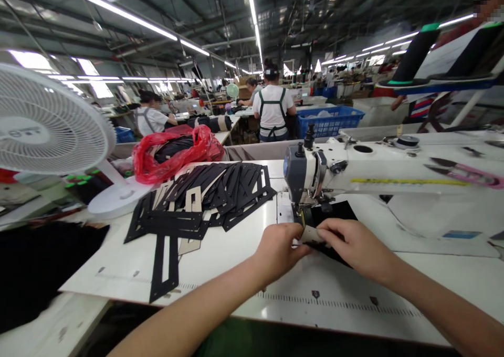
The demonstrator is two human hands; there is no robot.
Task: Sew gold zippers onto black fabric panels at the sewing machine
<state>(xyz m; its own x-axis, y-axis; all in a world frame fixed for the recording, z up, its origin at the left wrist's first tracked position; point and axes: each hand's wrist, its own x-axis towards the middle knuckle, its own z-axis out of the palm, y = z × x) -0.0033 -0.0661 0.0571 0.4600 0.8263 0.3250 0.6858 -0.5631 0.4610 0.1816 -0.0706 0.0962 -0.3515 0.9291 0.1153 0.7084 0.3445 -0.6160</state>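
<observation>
Just in front of the needle area of a white sewing machine (303, 173), my left hand (279, 247) pinches the left edge of a small beige piece (311, 234). The fingers of my right hand (350, 241) close on the same piece from the right. Beneath it lies black fabric (338, 211), which spreads under the machine arm. To the left of my hands, a heap of black frame-shaped pieces (232, 194) with rectangular cut-outs covers the white table (220, 273). Some beige faces (193, 199) show among them.
A white fan (51, 121) stands at the left, beside a red plastic bag (177, 152) with dark contents. Pink-handled scissors (468, 172) rest on the machine arm. Dark cloth (43, 268) lies at the far left. Beyond are a blue basket (328, 121) and several people at work.
</observation>
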